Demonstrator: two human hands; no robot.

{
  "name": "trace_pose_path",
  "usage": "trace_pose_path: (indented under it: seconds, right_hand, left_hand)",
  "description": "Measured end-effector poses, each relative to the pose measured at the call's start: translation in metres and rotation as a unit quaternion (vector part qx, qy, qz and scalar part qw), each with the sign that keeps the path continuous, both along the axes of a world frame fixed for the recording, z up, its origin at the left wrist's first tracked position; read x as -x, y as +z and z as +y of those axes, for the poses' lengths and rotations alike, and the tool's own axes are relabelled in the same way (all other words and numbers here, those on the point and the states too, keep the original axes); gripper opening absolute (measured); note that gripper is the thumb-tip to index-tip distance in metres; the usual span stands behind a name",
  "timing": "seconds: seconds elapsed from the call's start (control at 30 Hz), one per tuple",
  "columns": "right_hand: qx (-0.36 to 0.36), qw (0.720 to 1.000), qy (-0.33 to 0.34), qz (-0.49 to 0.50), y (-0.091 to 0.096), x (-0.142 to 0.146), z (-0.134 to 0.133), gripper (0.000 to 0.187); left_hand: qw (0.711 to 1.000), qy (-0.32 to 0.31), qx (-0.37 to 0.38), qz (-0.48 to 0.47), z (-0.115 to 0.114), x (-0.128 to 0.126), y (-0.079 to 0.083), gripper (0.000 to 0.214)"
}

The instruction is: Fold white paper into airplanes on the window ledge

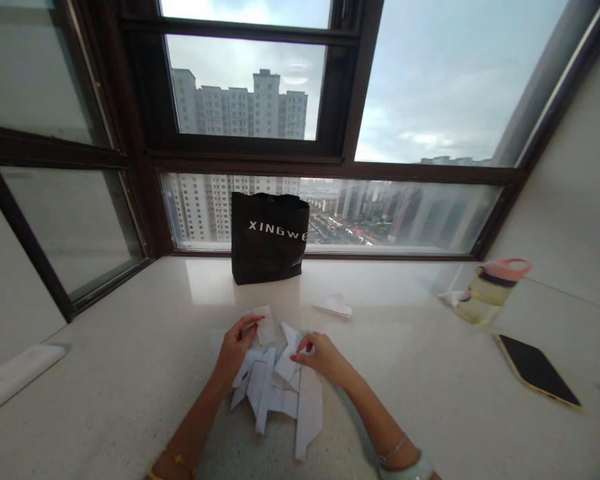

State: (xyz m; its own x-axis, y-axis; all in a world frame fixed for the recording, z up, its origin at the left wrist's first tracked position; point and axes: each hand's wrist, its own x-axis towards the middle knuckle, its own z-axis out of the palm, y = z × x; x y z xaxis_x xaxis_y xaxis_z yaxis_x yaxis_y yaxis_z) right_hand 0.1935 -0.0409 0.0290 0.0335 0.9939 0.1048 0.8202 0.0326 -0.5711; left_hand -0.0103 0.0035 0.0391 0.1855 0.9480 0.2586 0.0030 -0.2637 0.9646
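Several white folded paper pieces (269,383) lie in an overlapping heap on the pale speckled counter. My left hand (239,343) is closed on a whitish, slightly see-through sheet (266,327) at the heap's far left side. Over the right part of the heap, my right hand (319,353) pinches a folded paper piece (286,365) between thumb and fingers. A long paper strip (309,407) stretches toward me just below that hand. Apart from the heap, another folded paper (334,305) rests farther back.
A black bag (270,240) with white lettering stands by the window. To the right are a bottle with a pink lid (493,290), a crumpled white item (451,298) beside it and a dark phone (537,370). A long white object (23,377) lies at the left edge.
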Motion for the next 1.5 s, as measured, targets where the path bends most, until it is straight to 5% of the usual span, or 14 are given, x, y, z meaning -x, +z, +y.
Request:
trace_pose_path:
  seconds: [0.17,0.3,0.4,0.5,0.7,1.1,1.33,1.5]
  right_hand:
    - [0.046,0.999,-0.022,-0.018,-0.004,0.007,0.0,0.022]
    - [0.057,0.998,-0.041,0.005,-0.005,0.003,0.0,0.041]
    - [0.074,0.996,-0.043,0.002,-0.005,-0.001,0.001,0.031]
    - [0.044,0.993,-0.033,0.107,-0.001,-0.002,0.002,0.023]
    - [-0.019,0.89,0.044,0.452,0.021,-0.003,-0.003,0.032]
    - [-0.005,0.794,0.034,0.607,0.037,0.0,-0.016,0.029]
    - [-0.005,0.797,0.037,0.603,0.038,0.005,-0.016,0.027]
    - [-0.007,0.84,0.019,0.543,0.032,0.001,-0.012,0.029]
  left_hand:
    - [0.999,0.006,0.026,0.035,-0.001,0.001,-0.003,0.043]
    - [0.999,-0.016,0.036,0.021,0.0,0.001,-0.004,0.046]
    - [0.998,-0.029,0.042,-0.028,0.001,0.0,-0.004,0.054]
    - [0.996,-0.027,0.06,-0.064,0.002,0.0,-0.006,0.063]
    - [0.978,-0.08,0.17,-0.093,-0.006,0.003,-0.004,0.065]
    - [0.943,-0.1,0.293,-0.122,-0.013,0.004,-0.003,0.099]
    - [0.95,-0.139,0.25,-0.122,-0.016,0.001,0.004,0.084]
    - [0.951,-0.165,0.215,-0.151,-0.012,0.0,0.006,0.074]
